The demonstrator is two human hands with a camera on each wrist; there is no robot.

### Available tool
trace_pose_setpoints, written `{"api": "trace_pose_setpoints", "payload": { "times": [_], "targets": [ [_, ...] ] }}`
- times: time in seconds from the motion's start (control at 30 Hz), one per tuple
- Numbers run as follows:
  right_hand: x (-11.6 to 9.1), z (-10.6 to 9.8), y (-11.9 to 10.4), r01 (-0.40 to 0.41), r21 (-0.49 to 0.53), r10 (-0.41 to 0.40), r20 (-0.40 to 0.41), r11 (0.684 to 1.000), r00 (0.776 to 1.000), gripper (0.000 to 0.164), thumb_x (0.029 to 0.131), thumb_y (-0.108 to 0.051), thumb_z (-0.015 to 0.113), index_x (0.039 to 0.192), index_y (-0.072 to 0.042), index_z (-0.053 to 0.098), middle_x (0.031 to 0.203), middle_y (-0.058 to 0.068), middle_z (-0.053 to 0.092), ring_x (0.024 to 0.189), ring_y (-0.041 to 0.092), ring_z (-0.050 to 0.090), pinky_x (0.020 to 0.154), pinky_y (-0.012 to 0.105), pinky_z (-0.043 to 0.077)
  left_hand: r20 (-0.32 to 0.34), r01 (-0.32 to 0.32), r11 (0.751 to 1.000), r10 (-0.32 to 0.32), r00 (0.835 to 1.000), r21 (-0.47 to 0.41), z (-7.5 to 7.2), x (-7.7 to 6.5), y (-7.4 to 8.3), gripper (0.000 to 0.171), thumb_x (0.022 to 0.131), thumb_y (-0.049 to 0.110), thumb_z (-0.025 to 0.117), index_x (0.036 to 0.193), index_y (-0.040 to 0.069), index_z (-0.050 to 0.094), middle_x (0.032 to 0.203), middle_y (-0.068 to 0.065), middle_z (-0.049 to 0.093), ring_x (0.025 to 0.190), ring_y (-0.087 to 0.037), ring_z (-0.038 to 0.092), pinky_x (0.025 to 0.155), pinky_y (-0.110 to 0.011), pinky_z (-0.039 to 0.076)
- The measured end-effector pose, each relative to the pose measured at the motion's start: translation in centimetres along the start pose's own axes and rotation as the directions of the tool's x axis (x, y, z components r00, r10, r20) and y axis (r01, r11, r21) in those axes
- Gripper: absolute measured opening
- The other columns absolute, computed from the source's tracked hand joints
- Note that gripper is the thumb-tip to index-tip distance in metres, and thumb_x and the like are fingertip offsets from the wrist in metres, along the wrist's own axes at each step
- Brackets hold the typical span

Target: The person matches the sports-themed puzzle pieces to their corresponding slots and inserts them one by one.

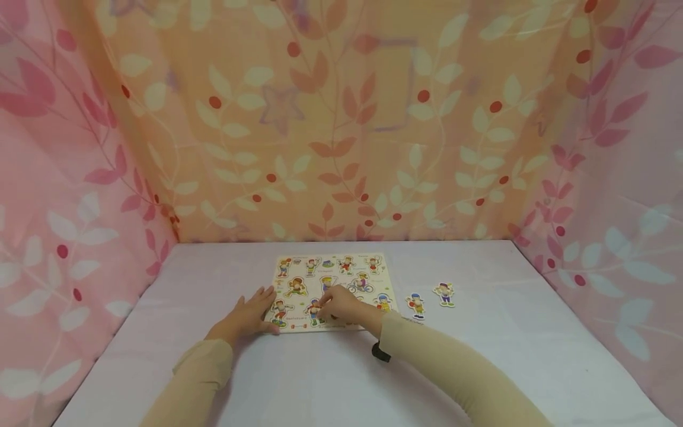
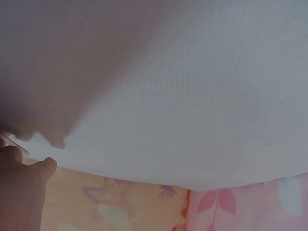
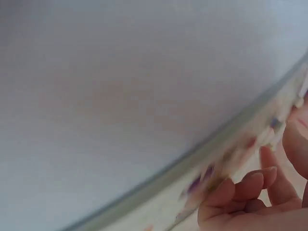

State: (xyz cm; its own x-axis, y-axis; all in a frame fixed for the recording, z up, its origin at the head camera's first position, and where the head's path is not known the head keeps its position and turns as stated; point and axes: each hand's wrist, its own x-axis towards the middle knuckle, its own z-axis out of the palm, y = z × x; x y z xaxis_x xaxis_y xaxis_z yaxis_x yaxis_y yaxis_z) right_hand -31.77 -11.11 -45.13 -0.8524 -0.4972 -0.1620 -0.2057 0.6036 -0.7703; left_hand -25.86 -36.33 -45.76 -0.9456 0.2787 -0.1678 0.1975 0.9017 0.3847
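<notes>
A flat puzzle board (image 1: 320, 270) with knobbed sports-figure pieces lies on the white table. My left hand (image 1: 249, 311) rests on its left edge, fingers spread; the left wrist view catches part of that hand (image 2: 24, 178) at its lower left corner. Over the lower middle of the board is my right hand (image 1: 341, 302), thumb and forefinger pinching at a blue-capped figure puzzle piece (image 1: 313, 314) in the bottom row. In the right wrist view, the other fingers (image 3: 250, 185) curl close over the board. The hand and forearm hide parts of the lower rows.
Two loose figure pieces lie right of the board: one with a blue cap (image 1: 415, 306), another with raised arms (image 1: 444, 295). The white tabletop (image 1: 512, 356) spreads around the board. Leaf-patterned curtains (image 1: 341, 118) enclose the back and both sides.
</notes>
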Motion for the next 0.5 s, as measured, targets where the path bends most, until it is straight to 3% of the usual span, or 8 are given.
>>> {"api": "trace_pose_setpoints", "payload": {
  "times": [0.1,0.27,0.5],
  "targets": [
    [-0.7,-1.5,0.7,-0.028,0.007,0.028,-0.035,1.0,0.999,0.022,0.084,-0.008,0.074,0.104,0.001,0.071,0.099,0.011,0.064,0.075,0.015,0.053,0.063,0.025,0.047,-0.003,0.017,1.0,-0.017,1.0,0.001,0.3,0.0,-0.1,0.103,0.075,0.049,0.075,0.147,-0.009,0.03,0.155,-0.027,0.019,0.143,-0.047,0.012,0.108,-0.071,0.004],
    [-1.8,-4.6,2.4,-0.035,0.018,0.037,-0.113,0.999,0.993,0.021,0.084,-0.007,0.073,0.103,0.001,0.072,0.101,0.008,0.061,0.084,0.019,0.052,0.067,0.027,0.047,-0.013,0.025,1.0,-0.025,1.0,0.007,0.5,0.0,-0.2,0.102,0.075,0.049,0.075,0.147,-0.008,0.03,0.156,-0.025,0.02,0.143,-0.046,0.013,0.109,-0.07,0.004],
    [-3.5,-9.1,4.6,-0.068,0.087,0.081,-0.164,0.994,0.983,0.019,0.088,-0.005,0.068,0.103,0.006,0.07,0.086,0.006,0.058,0.077,0.017,0.048,0.061,0.025,0.043,-0.021,0.005,1.0,-0.005,1.0,0.004,0.2,-0.1,0.2,0.101,0.075,0.047,0.076,0.146,-0.009,0.032,0.155,-0.027,0.021,0.142,-0.048,0.015,0.108,-0.072,0.006]
  ]
}}
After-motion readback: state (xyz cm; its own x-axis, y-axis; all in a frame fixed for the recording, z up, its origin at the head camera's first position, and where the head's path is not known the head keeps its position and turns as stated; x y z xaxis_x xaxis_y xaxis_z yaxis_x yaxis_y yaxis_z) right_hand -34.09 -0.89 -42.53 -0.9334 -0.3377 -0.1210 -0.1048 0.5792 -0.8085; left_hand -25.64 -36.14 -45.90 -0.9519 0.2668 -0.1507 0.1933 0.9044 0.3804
